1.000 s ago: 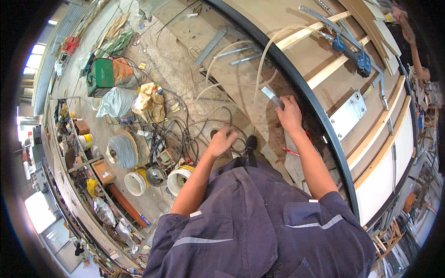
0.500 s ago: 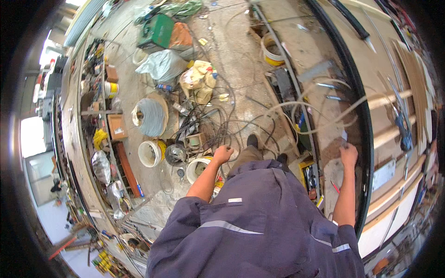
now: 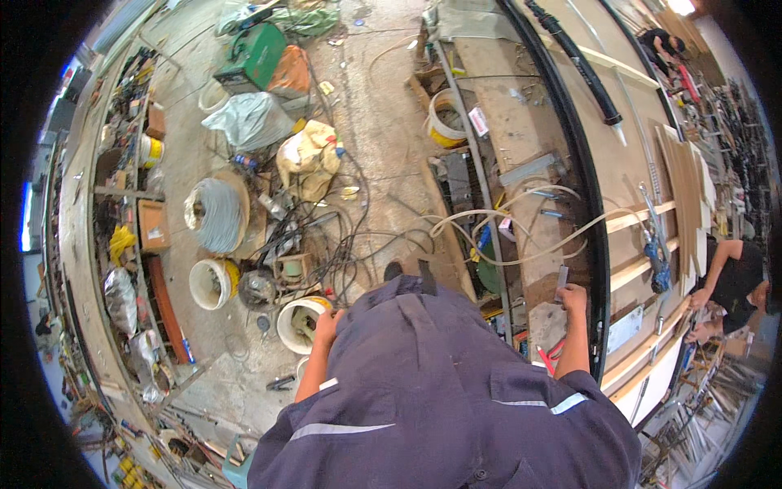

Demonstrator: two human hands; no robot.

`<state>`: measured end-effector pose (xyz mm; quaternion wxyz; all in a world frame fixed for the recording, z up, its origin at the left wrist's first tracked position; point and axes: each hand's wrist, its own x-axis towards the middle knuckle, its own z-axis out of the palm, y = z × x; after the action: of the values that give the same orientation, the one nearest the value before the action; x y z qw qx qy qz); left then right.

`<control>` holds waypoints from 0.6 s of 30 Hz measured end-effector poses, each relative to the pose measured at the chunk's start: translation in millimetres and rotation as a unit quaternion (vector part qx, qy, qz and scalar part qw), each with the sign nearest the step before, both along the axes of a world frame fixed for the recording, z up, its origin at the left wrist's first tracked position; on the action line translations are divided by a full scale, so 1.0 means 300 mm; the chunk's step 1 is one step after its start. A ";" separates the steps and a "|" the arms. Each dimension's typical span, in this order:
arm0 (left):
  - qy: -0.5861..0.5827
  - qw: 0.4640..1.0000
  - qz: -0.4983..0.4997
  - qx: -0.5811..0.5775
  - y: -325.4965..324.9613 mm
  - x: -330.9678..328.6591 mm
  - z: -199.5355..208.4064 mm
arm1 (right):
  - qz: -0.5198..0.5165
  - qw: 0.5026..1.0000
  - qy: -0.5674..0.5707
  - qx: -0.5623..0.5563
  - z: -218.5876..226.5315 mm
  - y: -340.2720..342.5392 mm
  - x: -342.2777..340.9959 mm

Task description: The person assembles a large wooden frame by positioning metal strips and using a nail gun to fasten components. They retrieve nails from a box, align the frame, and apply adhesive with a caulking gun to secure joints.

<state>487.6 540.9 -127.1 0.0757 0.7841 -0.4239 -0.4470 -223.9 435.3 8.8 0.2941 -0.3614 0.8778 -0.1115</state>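
My right hand [image 3: 573,299] is closed around a short, flat metal strip [image 3: 562,279] that sticks up past the fingers. It is over the bench [image 3: 543,307], beside a long black bar [image 3: 597,285]. A red-handled tool [image 3: 554,352] lies next to my right forearm. My left hand [image 3: 327,326] is at my side with its fingers curled, close to a white bucket [image 3: 287,328]. Whether anything is in those fingers cannot be made out. A pale hose [image 3: 497,213] lies in loops across the bench ahead of my right hand.
Dark cables [image 3: 346,232], a wire coil [image 3: 220,213] and a second bucket [image 3: 210,285] lie on the floor to the left. A green box [image 3: 254,59] stands farther off. To the right, a blue power tool [image 3: 658,265] rests on a wooden frame, where a co-worker [image 3: 727,281] leans in.
My left hand has come back toward my body, nearer the bucket. My right hand still has the metal strip. The view has shifted right, bringing the co-worker into sight.
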 end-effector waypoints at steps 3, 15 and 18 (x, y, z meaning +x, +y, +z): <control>0.033 0.999 -0.008 -0.002 0.003 -0.001 -0.028 | -0.031 0.998 -0.038 0.027 0.039 -0.003 -0.022; 0.086 0.995 0.019 0.049 -0.479 -0.062 0.034 | -0.074 0.995 -0.045 0.051 0.040 0.007 -0.013; 0.156 0.985 0.064 0.030 -0.579 -0.061 -0.113 | -0.112 0.990 -0.064 0.051 0.071 -0.022 0.026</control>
<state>469.3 367.2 -161.0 0.1459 0.7318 -0.3423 -0.5709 -216.1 428.6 30.1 0.3533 -0.2374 0.8967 -0.1219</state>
